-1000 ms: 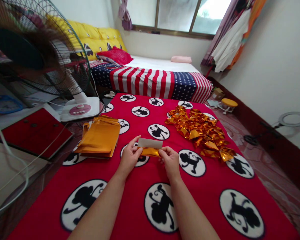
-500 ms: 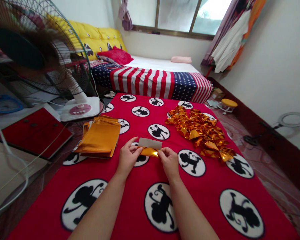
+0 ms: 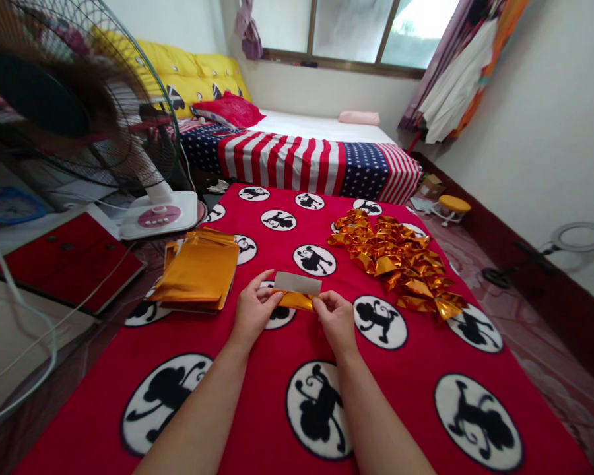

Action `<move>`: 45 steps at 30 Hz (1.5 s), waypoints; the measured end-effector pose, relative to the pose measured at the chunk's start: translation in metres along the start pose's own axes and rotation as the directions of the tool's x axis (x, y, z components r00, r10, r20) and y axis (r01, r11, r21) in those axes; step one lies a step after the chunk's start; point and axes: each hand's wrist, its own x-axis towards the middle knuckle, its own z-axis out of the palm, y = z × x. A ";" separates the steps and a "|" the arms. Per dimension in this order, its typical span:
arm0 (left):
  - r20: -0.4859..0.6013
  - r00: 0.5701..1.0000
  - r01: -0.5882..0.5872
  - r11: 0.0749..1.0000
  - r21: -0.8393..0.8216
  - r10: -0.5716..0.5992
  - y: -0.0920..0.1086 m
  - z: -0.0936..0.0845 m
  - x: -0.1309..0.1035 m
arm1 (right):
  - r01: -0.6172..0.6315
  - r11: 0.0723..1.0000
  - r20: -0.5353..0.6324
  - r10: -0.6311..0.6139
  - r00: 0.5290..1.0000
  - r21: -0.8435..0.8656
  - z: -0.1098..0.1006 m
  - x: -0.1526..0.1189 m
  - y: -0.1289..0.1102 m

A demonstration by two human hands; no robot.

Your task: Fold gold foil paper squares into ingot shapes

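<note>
Between my hands is a sheet of gold foil paper (image 3: 296, 301), partly folded, with its grey-white back showing as a strip along the far side. My left hand (image 3: 255, 307) pinches the left end between thumb and fingers. At the right end, my right hand (image 3: 335, 316) grips the folded gold edge the same way. To the left lies a stack of flat gold foil sheets (image 3: 195, 270), its edges uneven. A heap of folded gold foil pieces (image 3: 391, 257) is spread out on the right. All of these rest on or just above a red cloth with monkey prints (image 3: 257, 409).
A standing fan (image 3: 158, 214) is at the left, beside a red-topped cabinet (image 3: 69, 264) with a white cable. Behind the red cloth stands a bed (image 3: 282, 158) with a flag-patterned cover. A yellow stool (image 3: 454, 204) and a ring light (image 3: 580, 236) are at the right.
Almost nothing differs. Both hands keep their pinch on the foil paper, and the shine on its gold fold has shifted slightly.
</note>
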 end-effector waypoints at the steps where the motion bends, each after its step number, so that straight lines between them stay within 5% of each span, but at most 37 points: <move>1: -0.001 1.000 0.002 1.000 0.003 -0.002 0.000 0.000 0.000 | 0.001 1.000 0.000 -0.001 1.000 0.002 0.000 0.000 0.000; 36: -0.019 1.000 0.007 1.000 0.013 -0.007 0.002 0.000 0.000 | -0.023 1.000 0.024 0.023 0.999 -0.001 -0.001 -0.001 -0.003; 45: -0.054 0.994 -0.075 0.968 0.239 0.090 -0.001 0.001 -0.002 | 0.060 0.989 -0.025 -0.064 0.998 -0.137 0.000 0.000 -0.001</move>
